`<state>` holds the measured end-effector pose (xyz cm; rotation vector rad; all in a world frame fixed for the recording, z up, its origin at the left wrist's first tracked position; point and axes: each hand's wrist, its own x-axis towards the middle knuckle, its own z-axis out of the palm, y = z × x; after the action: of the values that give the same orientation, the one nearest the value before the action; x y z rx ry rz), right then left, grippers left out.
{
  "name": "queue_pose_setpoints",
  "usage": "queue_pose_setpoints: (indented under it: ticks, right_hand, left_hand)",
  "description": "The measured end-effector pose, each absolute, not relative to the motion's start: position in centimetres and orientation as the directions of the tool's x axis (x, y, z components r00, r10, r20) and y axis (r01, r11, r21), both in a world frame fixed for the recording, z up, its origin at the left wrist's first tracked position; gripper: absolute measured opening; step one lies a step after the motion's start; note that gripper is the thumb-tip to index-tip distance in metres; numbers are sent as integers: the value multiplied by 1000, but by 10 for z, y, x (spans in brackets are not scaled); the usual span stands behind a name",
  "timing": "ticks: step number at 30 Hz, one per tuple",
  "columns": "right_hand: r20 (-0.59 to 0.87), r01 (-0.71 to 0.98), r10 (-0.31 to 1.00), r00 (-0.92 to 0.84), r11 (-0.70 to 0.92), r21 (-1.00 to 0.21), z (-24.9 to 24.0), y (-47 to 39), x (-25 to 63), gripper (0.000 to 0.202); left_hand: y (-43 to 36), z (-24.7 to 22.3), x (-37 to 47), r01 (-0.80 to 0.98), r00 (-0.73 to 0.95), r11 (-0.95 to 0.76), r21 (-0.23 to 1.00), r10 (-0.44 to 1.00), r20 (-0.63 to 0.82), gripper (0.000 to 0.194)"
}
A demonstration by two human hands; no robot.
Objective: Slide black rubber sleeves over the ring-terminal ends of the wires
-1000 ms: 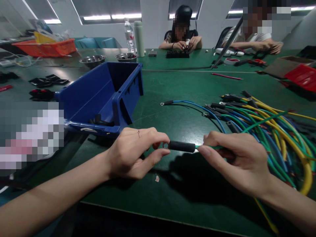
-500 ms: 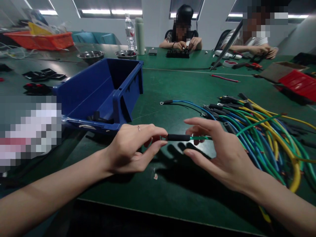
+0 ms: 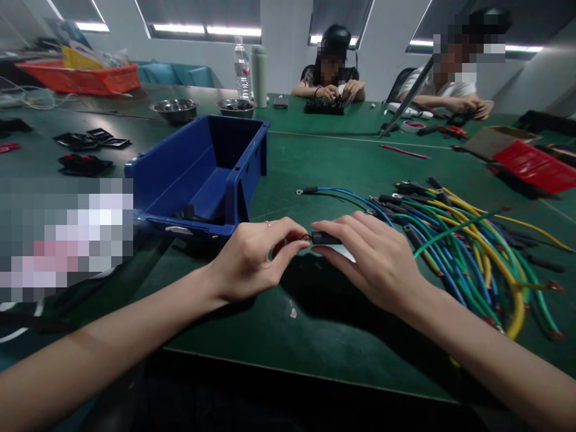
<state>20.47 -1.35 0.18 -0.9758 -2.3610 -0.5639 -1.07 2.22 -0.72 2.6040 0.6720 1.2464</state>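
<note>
My left hand [image 3: 256,255] is closed in a pinch at the end of a wire, where a little copper [image 3: 306,237] shows at the fingertips. Just right of that, my right hand [image 3: 373,258] has its thumb and fingers closed around a black sleeve [image 3: 327,239] fitted over the wire. The rest of this wire is hidden behind the right hand. Beside the right hand lies a pile of green, blue and yellow wires [image 3: 477,240], many with black sleeves. A blue wire [image 3: 344,192] with a ring terminal sticks out of the pile towards the left.
A blue bin [image 3: 193,226] with a few black pieces stands beyond my left hand. Metal bowls [image 3: 174,109], a bottle [image 3: 242,72] and an orange basket [image 3: 85,81] are farther back. Two people work across the table [image 3: 315,336]. A red box [image 3: 533,168] lies at right.
My right hand has moved left and closed from spread fingers onto the black sleeve. My left hand keeps its pinch at the wire's end. The view has shifted slightly.
</note>
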Motion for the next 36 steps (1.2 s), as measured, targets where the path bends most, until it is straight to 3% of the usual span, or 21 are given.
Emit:
queue_pose_setpoints:
  ticks: [3,8,14,18,19,21,23,24,27,30,31,33,36]
  right_hand:
    - [610,725,499,-615,661,190,5,-9,202,18]
    - [627,727,502,-596,669,156,7,-9,198,27]
    - [714,717,480,-510,696,44,5,-15,200,30]
    - [733,714,463,-499,699,45,7,-21,204,31]
    - [737,721,462,-494,691,50,7,-22,205,30]
    - [748,734,460,-478,677,52,9,-23,208,30]
    - [758,744,458,-465,666,54,10,-24,212,30]
    - [760,749,455,-464,660,62,11,-24,214,30]
    - [751,763,459,-476,640,92,13,-23,220,30]
    - [742,813,497,-451,572,111,17,-19,231,26]
    - [736,851,528,-423,511,121,19,-16,236,24]
    - [726,937,609,-319,317,146,24,-10,248,24]
    - [741,987,660,-121,-2,163,31,2,277,38]
  left_hand:
    - [22,-5,-12,311,527,-878,365,478,703,8]
    - [21,-6,-14,292,529,-887,358,462,712,7]
    - [19,-5,-13,319,541,-922,221,368,757,11]
    - [14,11,-25,367,537,-921,131,325,778,14]
    - [14,15,-29,378,505,-917,125,317,803,14]
    - [18,24,-37,545,359,-813,208,450,818,13]
    - [28,31,-45,720,-24,-630,292,398,917,19]
    - [35,33,-49,781,-118,-551,295,333,935,18]
    - [59,39,-66,915,17,-305,265,684,729,27]
    - [81,38,-84,963,73,-155,220,937,341,35]
    - [87,38,-89,960,114,-154,235,978,176,36]
    - [95,35,-94,940,202,-190,282,979,-11,34]
    - [98,35,-95,907,285,-233,352,953,-103,38]
